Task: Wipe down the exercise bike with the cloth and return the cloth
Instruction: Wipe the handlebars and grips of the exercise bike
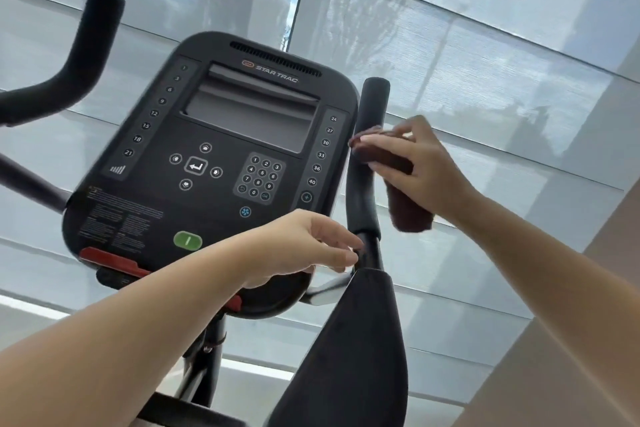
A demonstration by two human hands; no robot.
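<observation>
Right grip (426, 166) pinches the dark maroon cloth (412, 211) between thumb and fingers and presses it to the foam of the right handlebar upright (370, 104), just beside the console (249, 149) of the Star Trac exercise bike (346, 357). Left grip (304, 246) sits loosely curled at the bare stem (372, 250) below the foam; we can't tell if it grasps it. We judge we're mid-wipe on this upright. Next: run the cloth down the foam with steady pressure, then console, left handlebar (86, 45), and return the cloth last.
</observation>
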